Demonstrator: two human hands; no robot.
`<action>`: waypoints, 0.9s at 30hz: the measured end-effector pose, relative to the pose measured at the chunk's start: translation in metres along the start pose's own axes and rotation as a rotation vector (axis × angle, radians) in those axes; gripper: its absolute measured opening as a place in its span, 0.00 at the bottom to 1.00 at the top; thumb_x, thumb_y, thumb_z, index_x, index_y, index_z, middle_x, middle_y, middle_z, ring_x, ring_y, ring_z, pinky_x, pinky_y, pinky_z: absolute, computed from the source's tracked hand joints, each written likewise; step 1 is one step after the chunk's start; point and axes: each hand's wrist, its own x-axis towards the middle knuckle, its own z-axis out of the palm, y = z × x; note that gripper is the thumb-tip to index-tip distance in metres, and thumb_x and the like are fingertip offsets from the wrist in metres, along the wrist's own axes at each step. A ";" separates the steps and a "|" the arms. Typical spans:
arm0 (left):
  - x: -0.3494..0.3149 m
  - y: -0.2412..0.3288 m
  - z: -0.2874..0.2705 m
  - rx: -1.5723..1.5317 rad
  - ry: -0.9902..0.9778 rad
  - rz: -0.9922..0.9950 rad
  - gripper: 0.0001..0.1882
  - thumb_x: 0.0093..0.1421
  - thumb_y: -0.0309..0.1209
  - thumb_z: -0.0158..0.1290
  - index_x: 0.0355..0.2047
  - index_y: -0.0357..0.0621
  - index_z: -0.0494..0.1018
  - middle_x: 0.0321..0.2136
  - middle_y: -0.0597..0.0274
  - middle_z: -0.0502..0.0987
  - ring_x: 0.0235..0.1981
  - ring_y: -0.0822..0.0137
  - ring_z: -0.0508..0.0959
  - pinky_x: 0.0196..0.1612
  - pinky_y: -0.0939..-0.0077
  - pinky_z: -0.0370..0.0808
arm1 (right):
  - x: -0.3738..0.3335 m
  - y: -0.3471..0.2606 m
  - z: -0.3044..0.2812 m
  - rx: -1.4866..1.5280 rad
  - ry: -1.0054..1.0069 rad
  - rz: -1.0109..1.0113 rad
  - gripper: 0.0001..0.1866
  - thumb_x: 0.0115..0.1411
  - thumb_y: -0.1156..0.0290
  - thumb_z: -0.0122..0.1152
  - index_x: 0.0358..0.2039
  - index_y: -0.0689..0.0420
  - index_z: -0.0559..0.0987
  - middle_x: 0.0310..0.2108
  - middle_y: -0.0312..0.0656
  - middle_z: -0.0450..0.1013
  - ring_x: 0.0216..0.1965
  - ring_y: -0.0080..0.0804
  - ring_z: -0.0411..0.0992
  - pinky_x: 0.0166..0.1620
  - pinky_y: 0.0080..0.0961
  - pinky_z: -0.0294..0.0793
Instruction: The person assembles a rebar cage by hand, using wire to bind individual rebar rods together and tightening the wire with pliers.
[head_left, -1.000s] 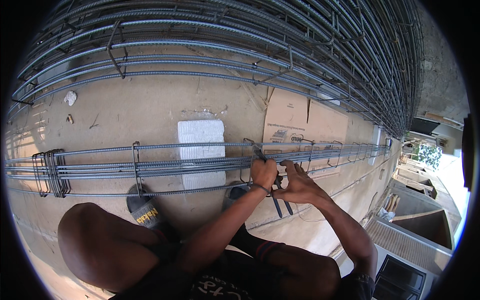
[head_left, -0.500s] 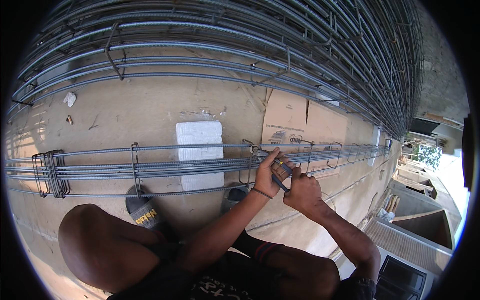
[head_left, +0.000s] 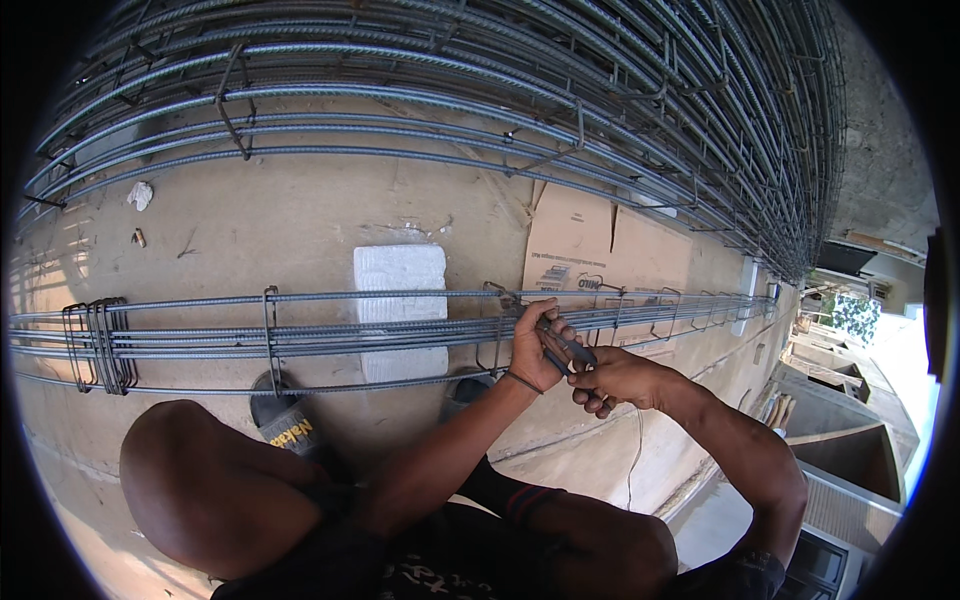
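A pair of pliers with dark handles is in my hands at a long cage of steel reinforcing bars. My left hand is closed around the pliers near their head, beside a square stirrup on the cage's upper bar. The jaws are mostly hidden by its fingers. My right hand grips the handle ends, thumb on top and fingers curled below. A thin wire dangles beneath my right hand. At the left end of the cage, several stirrups are bunched together.
A white foam block lies under the cage, and flattened cardboard is beyond it. Stacked rebar cages fill the far side. My shoes rest close to the near bars. Low concrete walls stand at the right.
My right hand has rotated on the pliers' handles, its fingers now turned underneath, and my right elbow has swung outward to the right. My left hand has stayed nearly in place.
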 end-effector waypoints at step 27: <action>0.002 -0.002 0.022 -0.157 0.169 -0.003 0.13 0.56 0.42 0.60 0.28 0.50 0.70 0.26 0.69 0.71 0.34 0.67 0.75 0.45 0.63 0.77 | -0.016 -0.038 -0.015 0.025 -0.143 -0.066 0.26 0.61 0.62 0.63 0.52 0.67 0.69 0.43 0.53 0.75 0.45 0.44 0.76 0.50 0.44 0.77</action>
